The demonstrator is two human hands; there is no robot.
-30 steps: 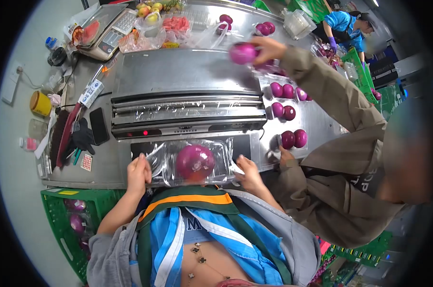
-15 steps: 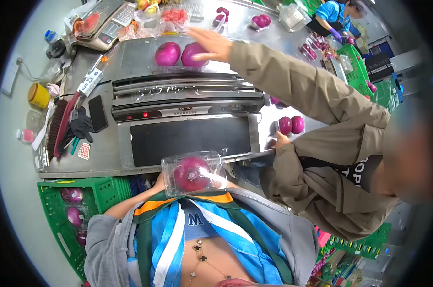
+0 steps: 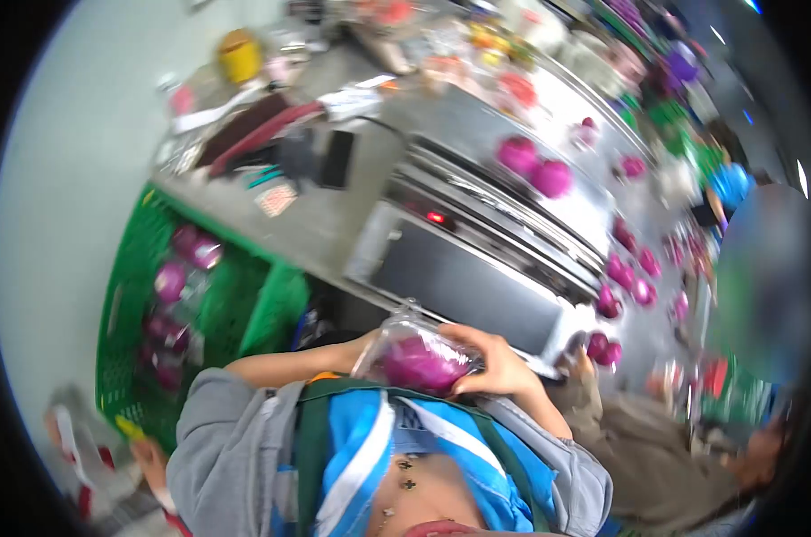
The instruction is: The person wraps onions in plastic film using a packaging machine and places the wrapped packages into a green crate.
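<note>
Left hand mostly hidden; far side of the table blurred.
The left hand (image 3: 369, 343) disappears behind the clear plastic pack holding a round purple item (image 3: 421, 362), its fingers out of sight. Printing on the white paper label (image 3: 350, 103) is too smeared to read. Red and yellow produce in clear plastic (image 3: 493, 45) blurs at the far edge. The brown-sleeved co-worker (image 3: 656, 456) is blurred at right, one hand partly hidden.

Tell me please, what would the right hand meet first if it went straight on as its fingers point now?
The right hand would first meet the red onion pack it holds; beyond, perhaps the left forearm, though depth is unclear.
</note>
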